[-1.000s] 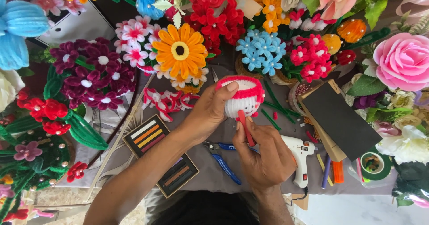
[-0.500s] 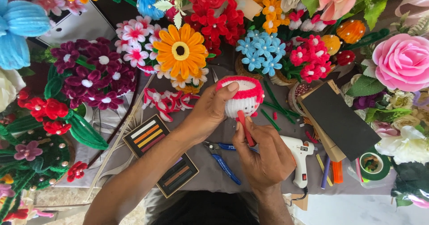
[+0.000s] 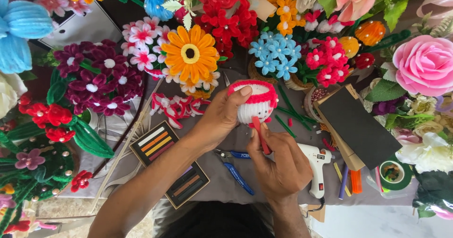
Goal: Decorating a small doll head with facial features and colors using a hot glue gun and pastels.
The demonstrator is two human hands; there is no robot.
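The left hand (image 3: 222, 117) is gripping a white fuzzy cup with a red rim (image 3: 255, 101), thumb over its edge. The right hand (image 3: 281, 165), at six o'clock of the cup, is pinching a red pipe cleaner (image 3: 259, 134) against it. A white glue gun (image 3: 317, 165) is lying at three o'clock of that hand, blue-handled pliers (image 3: 236, 169) at nine.

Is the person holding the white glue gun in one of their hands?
No, the white glue gun lies on the table, while the left hand holds a red-and-white fuzzy cup and the right hand holds a red stick.

Glue gun (image 3: 317, 165) right — pliers (image 3: 234, 167) left
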